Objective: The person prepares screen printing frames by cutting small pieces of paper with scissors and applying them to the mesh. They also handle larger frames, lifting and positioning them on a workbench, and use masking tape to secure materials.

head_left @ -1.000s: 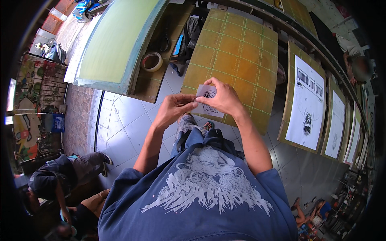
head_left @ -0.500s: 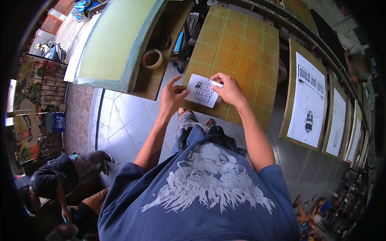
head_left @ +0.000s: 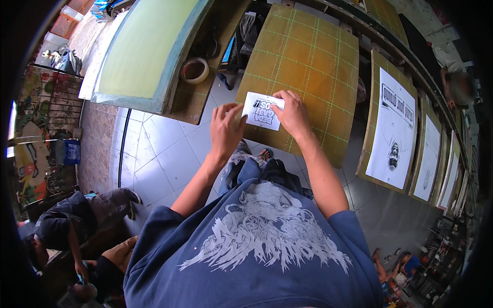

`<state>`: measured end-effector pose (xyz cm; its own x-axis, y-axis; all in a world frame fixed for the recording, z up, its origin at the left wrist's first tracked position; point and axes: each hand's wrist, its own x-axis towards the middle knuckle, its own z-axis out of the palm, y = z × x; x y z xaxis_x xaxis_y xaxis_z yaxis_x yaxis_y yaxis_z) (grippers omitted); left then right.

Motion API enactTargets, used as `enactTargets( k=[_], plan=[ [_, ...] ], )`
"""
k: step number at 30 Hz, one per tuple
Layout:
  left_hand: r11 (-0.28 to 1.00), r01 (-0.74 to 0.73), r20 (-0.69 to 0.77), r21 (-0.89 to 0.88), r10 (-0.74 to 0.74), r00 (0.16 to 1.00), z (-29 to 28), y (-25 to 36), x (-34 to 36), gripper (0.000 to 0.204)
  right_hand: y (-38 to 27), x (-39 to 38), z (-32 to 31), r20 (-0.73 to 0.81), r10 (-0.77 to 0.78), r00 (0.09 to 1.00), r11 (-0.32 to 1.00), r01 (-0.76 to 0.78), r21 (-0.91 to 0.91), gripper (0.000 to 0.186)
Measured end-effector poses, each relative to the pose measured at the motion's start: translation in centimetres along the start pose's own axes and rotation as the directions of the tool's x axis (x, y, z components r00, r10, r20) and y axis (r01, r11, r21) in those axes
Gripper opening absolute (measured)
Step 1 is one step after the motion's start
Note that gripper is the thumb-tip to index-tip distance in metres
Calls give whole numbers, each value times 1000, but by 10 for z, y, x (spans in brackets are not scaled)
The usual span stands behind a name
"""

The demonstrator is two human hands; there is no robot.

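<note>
A small white sheet (head_left: 261, 119) with dark block lettering, upside down to me, is held over the near left part of a brown gridded board (head_left: 308, 61). My right hand (head_left: 294, 115) grips its right edge, with the thumb on the printed face and the fingers bent behind. At the left edge my left hand (head_left: 225, 131) has its fingers curled and thumb bent in, pinching at the border. Anything else between those fingertips is too small to make out.
Left of the board, a green screen frame (head_left: 149, 51) lies beside a tape roll (head_left: 194, 70) on a brown board. Boards bearing printed sheets (head_left: 395, 123) line the right. One person (head_left: 67, 226) is at lower left; others show at lower and upper right. Tiled floor (head_left: 159, 149) lies below.
The sheet has turned slightly and shifted a little right. My left index finger, raised before, has curled down toward the sheet's left edge. My right hand keeps its grip.
</note>
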<state>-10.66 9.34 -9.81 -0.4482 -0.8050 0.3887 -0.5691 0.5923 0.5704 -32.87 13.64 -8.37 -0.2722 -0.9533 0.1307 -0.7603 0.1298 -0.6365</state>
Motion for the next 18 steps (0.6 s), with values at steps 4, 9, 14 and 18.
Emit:
enactTargets(
  k=[4,9,14,18],
  plan=[
    [988,-145,112,49,139,984,-2,10,-35,47,4,-8,6,-81,-6,997,1000,7,14,25],
    [992,-58,199,108,36,979,3,17,-46,58,8,-13,10,-139,7,990,999,-2,40,25],
    [992,-42,231,118,14,973,4,16,-44,61,11,-10,7,-130,24,991,998,-15,68,26],
    [990,-39,257,133,3,966,4,16,-43,60,12,-9,6,-118,35,992,997,-26,76,27]
  ],
)
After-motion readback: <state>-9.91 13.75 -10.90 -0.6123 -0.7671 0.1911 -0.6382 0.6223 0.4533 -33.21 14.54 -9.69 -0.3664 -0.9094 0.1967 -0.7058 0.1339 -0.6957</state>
